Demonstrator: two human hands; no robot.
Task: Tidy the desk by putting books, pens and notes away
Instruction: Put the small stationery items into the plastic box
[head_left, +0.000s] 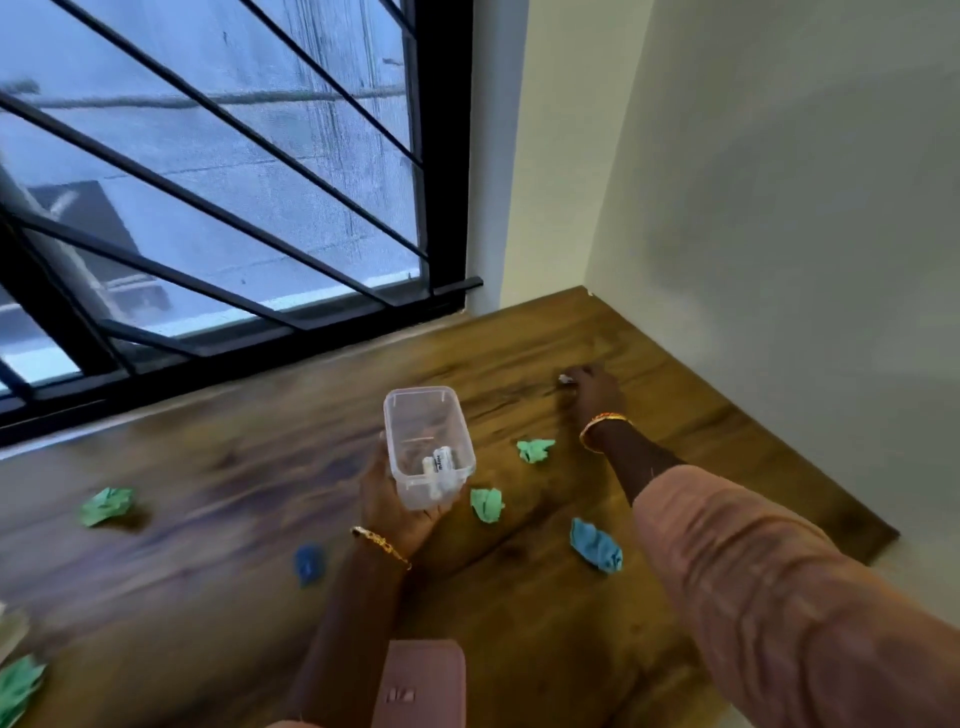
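A clear plastic tub (429, 447), light and stiff, is cradled from below by the left hand (395, 506) above the desk (234, 499) middle; white markers lie inside. Near the far right corner, a small white object (565, 379) seems pinched by the right hand (595, 392), though blur prevents certainty. Crumpled notes (487, 504), soft and easily pinched, are scattered around.
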